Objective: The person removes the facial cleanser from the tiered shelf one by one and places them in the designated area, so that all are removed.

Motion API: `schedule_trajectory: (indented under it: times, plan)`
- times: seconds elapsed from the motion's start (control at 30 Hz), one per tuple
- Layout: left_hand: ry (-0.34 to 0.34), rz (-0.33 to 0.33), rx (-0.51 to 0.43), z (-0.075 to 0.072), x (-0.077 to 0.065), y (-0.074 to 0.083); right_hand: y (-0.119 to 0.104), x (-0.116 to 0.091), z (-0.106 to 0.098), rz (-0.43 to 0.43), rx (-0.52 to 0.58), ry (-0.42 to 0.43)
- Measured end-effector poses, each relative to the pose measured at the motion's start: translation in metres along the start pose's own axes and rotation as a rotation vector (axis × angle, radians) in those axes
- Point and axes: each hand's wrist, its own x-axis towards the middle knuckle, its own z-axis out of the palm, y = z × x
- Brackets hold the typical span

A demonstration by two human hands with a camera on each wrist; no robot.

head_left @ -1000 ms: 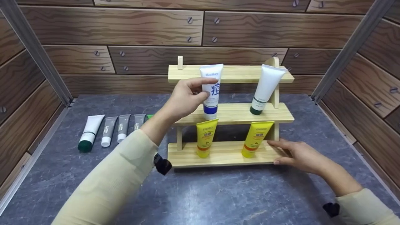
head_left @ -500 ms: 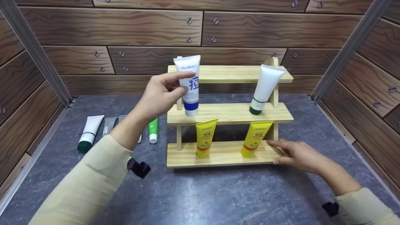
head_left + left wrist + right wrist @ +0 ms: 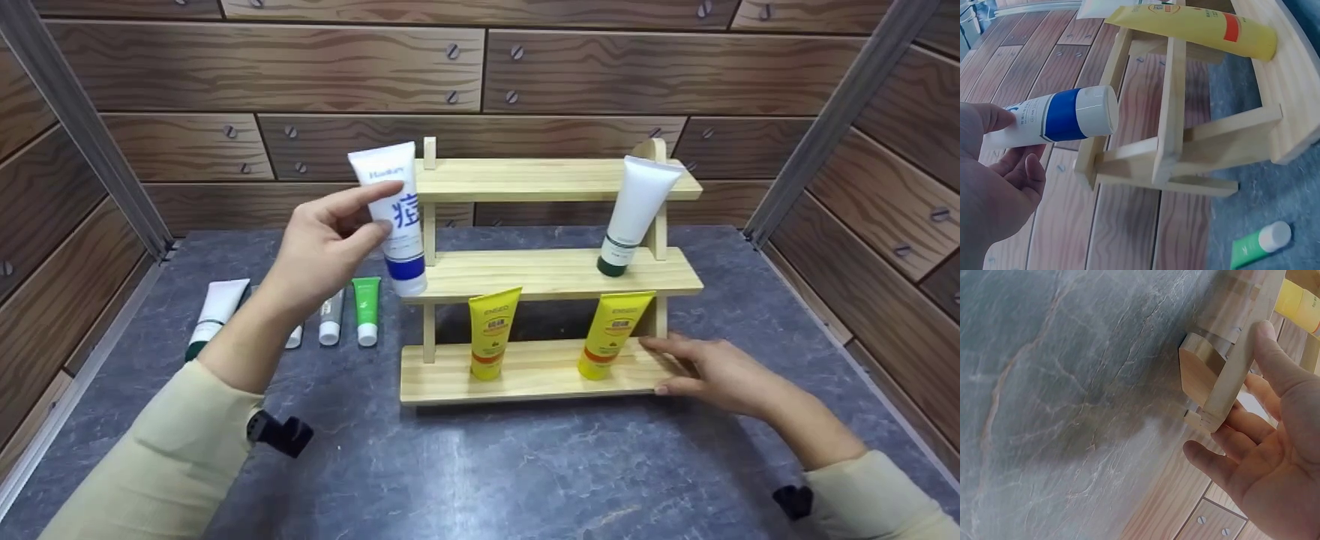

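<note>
My left hand (image 3: 315,251) pinches a white cosmetic tube (image 3: 391,202) with a blue band and white cap, between thumb and fingers. The tube is held cap down, slightly tilted, in the air by the left end of a three-tier wooden display rack (image 3: 555,271). In the left wrist view its cap (image 3: 1098,109) points toward the rack's side. At the rack's lower right corner, my right hand (image 3: 727,375) grips the end of the bottom shelf. The right wrist view shows the thumb (image 3: 1275,354) on the shelf's edge (image 3: 1233,374) and other fingers curled behind it.
Two yellow tubes (image 3: 493,337) stand on the bottom shelf. A white tube with a dark green cap (image 3: 634,210) leans at the middle shelf's right. Left of the rack lie a green tube (image 3: 367,307), grey tubes (image 3: 330,319) and another white tube (image 3: 221,304), partly hidden by my left arm.
My left hand has carried the white and blue tube leftward, off its place in front of the middle shelf to beyond the rack's left end. My right hand stays put.
</note>
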Motion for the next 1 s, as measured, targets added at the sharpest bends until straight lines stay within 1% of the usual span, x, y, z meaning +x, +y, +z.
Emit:
schedule_trajectory:
  times: [0.1, 0.23, 0.37, 0.43, 0.63, 0.8, 1.0]
  plan:
    - [0.026, -0.020, -0.043, -0.004, -0.006, -0.005, 0.001, -0.001, 0.001, 0.007, 0.001, -0.002]
    - [0.036, -0.067, -0.078, -0.010, -0.014, -0.010, 0.001, -0.001, 0.002, 0.013, 0.002, -0.005]
    - [0.051, -0.115, -0.101, -0.016, -0.023, -0.013, 0.000, 0.000, 0.001, 0.011, 0.000, -0.005]
    - [0.059, -0.125, -0.105, -0.018, -0.027, -0.014, 0.000, 0.000, 0.001, 0.010, 0.001, -0.005]
    - [0.063, -0.151, -0.081, -0.023, -0.040, -0.018, 0.000, 0.000, 0.001, 0.009, 0.004, -0.009]
    - [0.055, -0.201, -0.062, -0.027, -0.051, -0.023, 0.000, 0.000, 0.001, 0.003, 0.005, -0.006]
    - [0.036, -0.259, -0.059, -0.028, -0.061, -0.033, 0.000, -0.001, 0.001, -0.002, 0.009, 0.000]
